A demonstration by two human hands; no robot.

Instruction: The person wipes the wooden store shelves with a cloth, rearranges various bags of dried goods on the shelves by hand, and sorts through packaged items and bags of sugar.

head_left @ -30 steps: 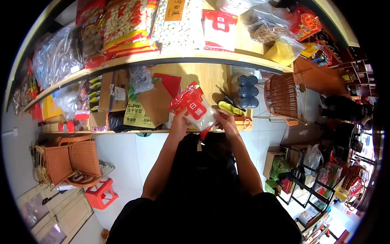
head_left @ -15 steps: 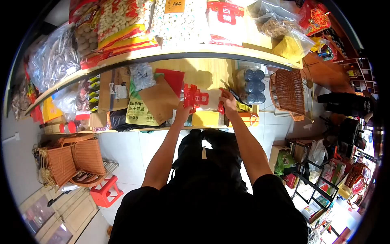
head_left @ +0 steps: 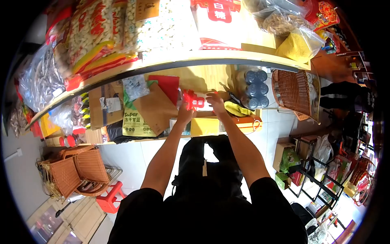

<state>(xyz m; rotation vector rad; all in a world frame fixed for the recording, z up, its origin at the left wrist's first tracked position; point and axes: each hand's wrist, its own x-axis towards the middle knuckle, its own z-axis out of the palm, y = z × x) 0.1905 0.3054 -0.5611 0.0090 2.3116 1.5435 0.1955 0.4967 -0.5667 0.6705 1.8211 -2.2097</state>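
A small red-and-white bag of white sugar [head_left: 196,101] is between my two hands at the lower shelf. My left hand [head_left: 185,113] grips its left end, the thumb against the red label. Over the right end lies my right hand [head_left: 216,102], fingers bent around the bag; the thumb is hidden. Below the bag is a yellow box [head_left: 204,127]. To the left lie a brown cardboard piece [head_left: 156,106], a red packet [head_left: 168,84] and a green-yellow pouch [head_left: 140,122].
The upper shelf edge [head_left: 178,64] crosses in front, bearing a larger sugar bag [head_left: 217,26] and bags of dried goods. Dark-capped bottles [head_left: 256,89] and a wicker basket [head_left: 291,90] stand right. A wicker chair [head_left: 77,171] and red stool [head_left: 111,198] are at left.
The view has shifted slightly. My right hand has moved inward along the sugar bag, its fingers now further over the right end. My left hand stays on the left end.
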